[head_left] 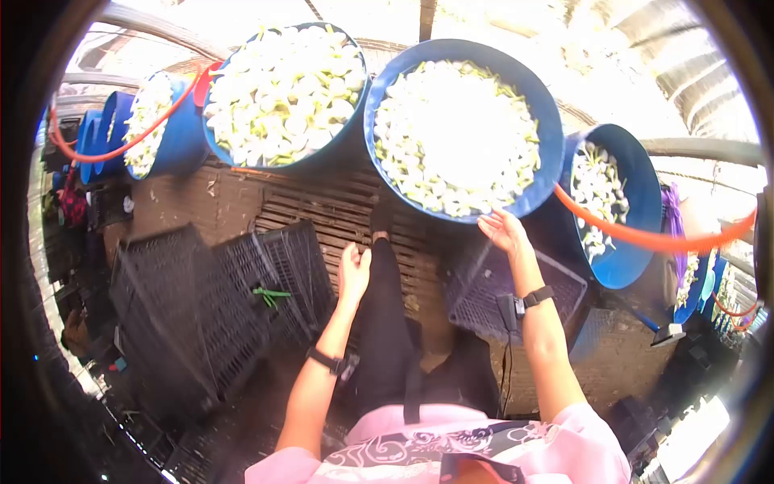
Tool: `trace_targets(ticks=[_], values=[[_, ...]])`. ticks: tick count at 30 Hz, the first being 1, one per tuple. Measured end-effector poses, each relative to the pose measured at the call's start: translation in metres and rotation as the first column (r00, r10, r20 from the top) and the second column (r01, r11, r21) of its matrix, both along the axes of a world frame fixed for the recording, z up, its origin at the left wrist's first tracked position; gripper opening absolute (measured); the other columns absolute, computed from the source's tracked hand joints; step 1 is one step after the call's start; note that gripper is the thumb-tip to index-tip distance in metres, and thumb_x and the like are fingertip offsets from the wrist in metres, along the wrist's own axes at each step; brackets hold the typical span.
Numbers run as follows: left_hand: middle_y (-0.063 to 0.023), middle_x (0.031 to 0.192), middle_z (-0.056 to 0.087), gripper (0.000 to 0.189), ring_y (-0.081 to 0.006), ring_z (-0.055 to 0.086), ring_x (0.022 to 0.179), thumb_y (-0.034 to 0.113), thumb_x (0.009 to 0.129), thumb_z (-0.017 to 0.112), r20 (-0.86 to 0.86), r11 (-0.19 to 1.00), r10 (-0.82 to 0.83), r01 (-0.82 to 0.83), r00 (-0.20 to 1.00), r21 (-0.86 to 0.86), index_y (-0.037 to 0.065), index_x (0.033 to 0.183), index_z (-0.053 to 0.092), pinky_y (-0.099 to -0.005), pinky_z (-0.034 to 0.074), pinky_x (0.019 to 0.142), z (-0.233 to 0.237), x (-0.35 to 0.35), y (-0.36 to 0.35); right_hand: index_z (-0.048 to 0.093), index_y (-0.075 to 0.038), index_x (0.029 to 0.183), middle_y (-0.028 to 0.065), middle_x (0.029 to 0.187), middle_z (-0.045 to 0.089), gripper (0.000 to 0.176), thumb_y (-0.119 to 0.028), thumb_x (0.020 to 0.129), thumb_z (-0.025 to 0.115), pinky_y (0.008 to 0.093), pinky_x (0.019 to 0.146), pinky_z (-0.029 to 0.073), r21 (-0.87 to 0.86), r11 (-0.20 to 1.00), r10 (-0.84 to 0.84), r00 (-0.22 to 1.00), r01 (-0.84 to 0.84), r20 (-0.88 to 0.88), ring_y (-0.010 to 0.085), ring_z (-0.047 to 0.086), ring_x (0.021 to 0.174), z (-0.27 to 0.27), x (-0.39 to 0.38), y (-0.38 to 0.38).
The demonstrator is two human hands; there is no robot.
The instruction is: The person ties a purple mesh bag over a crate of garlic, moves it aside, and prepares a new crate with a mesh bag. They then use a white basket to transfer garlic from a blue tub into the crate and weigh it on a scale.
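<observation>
My right hand point(501, 230) is at the near rim of a blue barrel point(550, 121), its fingers apart and nothing visible in it. Pale bulb-like pieces with green stems point(403, 161) fill that barrel, and glare washes out their middle. My left hand point(353, 266) hangs over the slatted floor, left of my leg, with its fingers curled in. Whether it holds anything is hidden. Both wrists carry a black strap with a small device.
Black crates point(177, 298) stand at the left, with a green object point(271, 295) on them. Another crate point(516, 298) lies below the right hand. More filled blue barrels point(285, 97) line the back. An orange hose point(645, 235) crosses at the right.
</observation>
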State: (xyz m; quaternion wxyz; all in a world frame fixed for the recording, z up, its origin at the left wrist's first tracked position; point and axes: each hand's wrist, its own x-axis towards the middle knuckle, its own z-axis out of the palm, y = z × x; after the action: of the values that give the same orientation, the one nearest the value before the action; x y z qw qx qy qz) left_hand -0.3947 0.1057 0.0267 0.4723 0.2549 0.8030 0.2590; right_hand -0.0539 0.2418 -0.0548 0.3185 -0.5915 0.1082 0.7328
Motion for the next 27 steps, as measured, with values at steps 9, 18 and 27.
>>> trace_targets(ticks=[9,18,27], values=[[-0.0281,0.125,0.047,0.074,-0.0364,0.046,0.118,0.036,0.076,0.066,-0.193,0.997,-0.071,0.075,0.979,0.01,-0.006,0.13,0.037,-0.0381,0.037,0.098,-0.153,-0.044,0.281,0.028,0.002,0.134,0.019,0.131,0.043,0.063,-0.017,0.083,0.059,0.0427,0.09,0.046,-0.135,0.9,-0.397,0.908,0.413,0.135,0.0333,0.049,0.115,-0.16,-0.064,0.063],[-0.0217,0.085,0.063,0.025,-0.0398,0.059,0.081,0.019,0.086,0.048,-0.403,0.999,-0.027,0.014,0.915,-0.034,0.001,0.098,0.061,-0.0462,0.044,0.072,-0.175,-0.015,0.29,0.028,0.002,0.135,0.0205,0.12,0.052,0.063,-0.002,0.076,0.05,0.0363,0.087,0.047,0.003,0.943,0.127,0.369,-0.332,0.921,0.0298,0.056,0.107,-0.018,-0.013,0.089],[-0.023,0.09,0.062,0.026,-0.0409,0.058,0.084,0.014,0.087,0.047,-0.381,0.999,-0.045,0.049,0.924,0.0,0.001,0.104,0.059,-0.0462,0.044,0.073,-0.176,-0.014,0.291,0.021,-0.004,0.14,0.0279,0.118,0.048,0.076,-0.005,0.069,0.049,0.045,0.079,0.047,-0.132,0.892,0.314,0.383,-0.432,0.869,0.0405,0.053,0.101,-0.175,-0.081,0.121]])
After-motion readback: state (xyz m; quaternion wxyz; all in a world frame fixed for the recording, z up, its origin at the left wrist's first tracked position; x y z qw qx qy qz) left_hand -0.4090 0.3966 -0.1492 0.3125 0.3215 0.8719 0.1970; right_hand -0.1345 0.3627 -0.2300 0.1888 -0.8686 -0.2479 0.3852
